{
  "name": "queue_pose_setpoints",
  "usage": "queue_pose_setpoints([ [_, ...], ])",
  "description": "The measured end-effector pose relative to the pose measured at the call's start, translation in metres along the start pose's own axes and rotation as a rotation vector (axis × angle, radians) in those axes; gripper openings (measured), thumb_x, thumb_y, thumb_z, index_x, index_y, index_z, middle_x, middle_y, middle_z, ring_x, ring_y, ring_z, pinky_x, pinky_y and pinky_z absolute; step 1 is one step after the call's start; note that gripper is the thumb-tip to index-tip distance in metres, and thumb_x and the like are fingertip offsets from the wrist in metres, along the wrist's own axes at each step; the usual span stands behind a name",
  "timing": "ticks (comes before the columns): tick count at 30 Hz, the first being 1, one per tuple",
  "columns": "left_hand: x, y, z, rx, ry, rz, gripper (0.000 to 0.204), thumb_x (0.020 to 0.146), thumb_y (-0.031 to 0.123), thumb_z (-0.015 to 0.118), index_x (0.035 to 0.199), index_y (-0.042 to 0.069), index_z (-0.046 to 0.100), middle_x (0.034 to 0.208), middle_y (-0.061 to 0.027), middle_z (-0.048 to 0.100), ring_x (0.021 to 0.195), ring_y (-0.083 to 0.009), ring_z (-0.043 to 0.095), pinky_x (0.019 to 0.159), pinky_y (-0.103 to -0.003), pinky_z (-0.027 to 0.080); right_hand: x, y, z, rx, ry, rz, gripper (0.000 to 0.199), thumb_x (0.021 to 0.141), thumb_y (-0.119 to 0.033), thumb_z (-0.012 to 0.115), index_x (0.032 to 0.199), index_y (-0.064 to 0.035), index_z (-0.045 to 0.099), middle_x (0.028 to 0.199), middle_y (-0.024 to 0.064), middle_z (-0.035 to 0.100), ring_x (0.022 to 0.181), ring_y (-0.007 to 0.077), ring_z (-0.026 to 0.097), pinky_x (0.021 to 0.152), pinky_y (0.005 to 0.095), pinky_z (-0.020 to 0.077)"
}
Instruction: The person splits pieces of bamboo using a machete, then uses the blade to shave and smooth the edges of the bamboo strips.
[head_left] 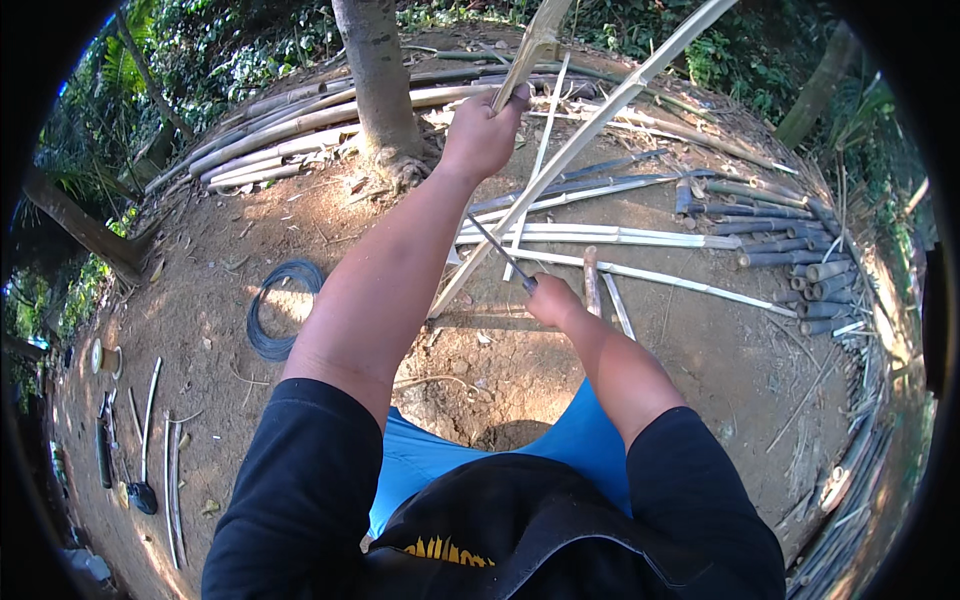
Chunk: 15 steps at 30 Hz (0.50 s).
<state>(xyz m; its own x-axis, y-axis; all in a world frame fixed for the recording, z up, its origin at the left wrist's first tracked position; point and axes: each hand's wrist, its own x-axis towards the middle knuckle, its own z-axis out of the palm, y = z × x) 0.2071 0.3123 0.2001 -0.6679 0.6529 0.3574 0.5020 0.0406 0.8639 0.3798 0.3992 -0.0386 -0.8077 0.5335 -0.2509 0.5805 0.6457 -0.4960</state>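
My left hand (484, 135), arm stretched forward, is closed around a split bamboo piece (533, 50) that rises past the top edge. Its lower part is hidden behind my forearm. In my right hand (553, 301), nearer my body, is the dark handle of a knife (505, 252). The narrow blade points up and left, crossing a long pale bamboo strip (585, 130). This strip slants from near the ground beside my left forearm to the top right. Whether it joins the piece in my left hand, I cannot tell.
Split bamboo lengths (610, 237) lie ahead on bare earth. Short cut bamboo (780, 245) is piled at right, long poles (285, 130) behind a tree trunk (378, 80). A wire coil (262, 335) lies left; a spool (105, 358) and dark tools (142, 497) are farther left.
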Motion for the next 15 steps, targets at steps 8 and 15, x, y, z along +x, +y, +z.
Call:
queue_pose_setpoints([
  [8,0.016,-0.026,-0.034,-0.011,0.158,0.047,0.056,0.096,0.057,0.056,0.104,0.003,0.072,0.065,-0.0052,0.058,0.065,-0.0135,0.057,0.063,-0.033,0.046,-0.012,-0.002,0.045,0.394,-0.089,0.154,0.042,0.08,-0.027,0.068,0.107,0.0019,0.057,0.097,0.0223,0.067,0.09,0.0365,0.066,0.081,0.0428,0.0503],
  [15,0.006,-0.039,-0.108,-0.288,0.243,0.086,0.054,0.1,0.05,0.054,0.102,-0.001,0.07,0.073,-0.0023,0.063,0.066,-0.0097,0.061,0.062,-0.026,0.049,-0.032,0.062,0.106,0.61,0.021,0.201,0.033,0.081,-0.02,0.072,0.099,-0.0006,0.053,0.073,0.0085,0.057,0.055,0.0178,0.054,0.05,0.0368,0.0451],
])
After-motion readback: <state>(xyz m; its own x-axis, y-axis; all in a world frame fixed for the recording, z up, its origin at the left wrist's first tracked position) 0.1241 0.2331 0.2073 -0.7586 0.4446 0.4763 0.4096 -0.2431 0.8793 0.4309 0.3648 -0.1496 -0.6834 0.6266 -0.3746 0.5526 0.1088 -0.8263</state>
